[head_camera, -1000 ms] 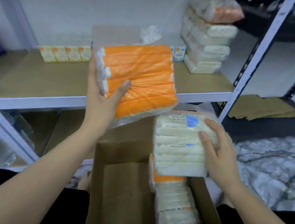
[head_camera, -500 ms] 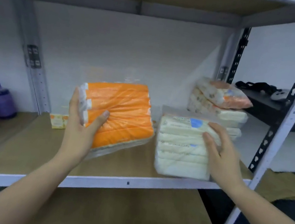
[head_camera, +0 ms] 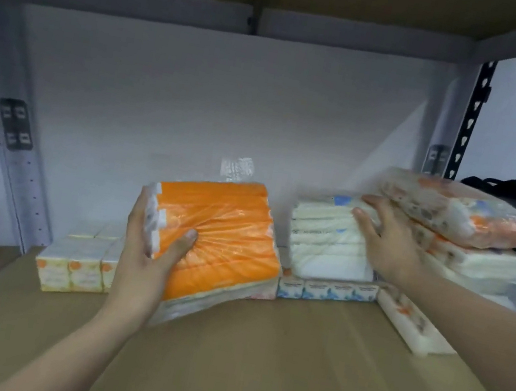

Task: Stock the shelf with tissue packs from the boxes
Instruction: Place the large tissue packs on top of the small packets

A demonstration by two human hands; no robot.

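White wall backs the brown board shelf point(head_camera: 257, 350) in its grey metal frame, which now fills the view; half a second ago its front rail and a cardboard box below were in sight, so the person has leaned in. The left hand point(head_camera: 142, 257) grasps the orange plastic-wrapped tissue pack point(head_camera: 217, 240) by its near corner, thumb pressed on top, fingers wrapped around the white end. Its far edge has come down onto the low row of small yellow-and-white tissue boxes point(head_camera: 71, 266) at the back, and it sits tilted. The right hand point(head_camera: 383, 241), fingers spread and nearly straight, pushes the cream-white tissue pack point(head_camera: 325, 238) back above the row of small blue-printed boxes point(head_camera: 322, 289), close beside the stack of patterned tissue packs point(head_camera: 459, 237) on the right. Both packs have travelled from mid-air in front of the shelf to its rear, so placement looks nearly finished; what remains is probably to let go and fetch more.
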